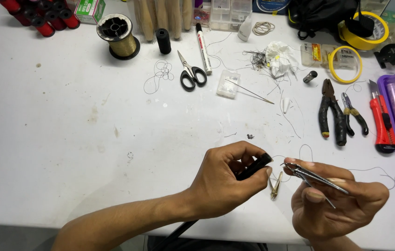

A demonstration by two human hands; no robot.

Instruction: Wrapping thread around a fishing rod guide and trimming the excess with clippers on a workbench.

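1. The left hand [227,179] is clamped around a slim black rod [253,167]; thumb and fingers pinch it near its upper end, and the rest of the rod runs down under the wrist and past the near edge of the white bench [67,139].
2. The right hand [337,202] is closed on a small metal tool [313,176], held between thumb and fingers with its pointed tip aimed at the end of the rod, just beside the left fingertips.
3. A thin dark thread [369,169] loops on the bench just beyond the right hand and trails away to its outer side.
4. Between the two hands, just below the tool's tip, a small brass-coloured piece [276,186] hangs or lies; which one, I cannot tell.
5. Beyond the right hand, well apart, lie black-handled pliers [330,114], smaller cutters [355,116] and a red utility knife [382,123].
6. Far beyond the left hand lie black-handled scissors [189,72], a white marker [203,49], a small clear plastic box [228,83] with a long needle [253,93] beside it, and a spool of gold thread [118,36].
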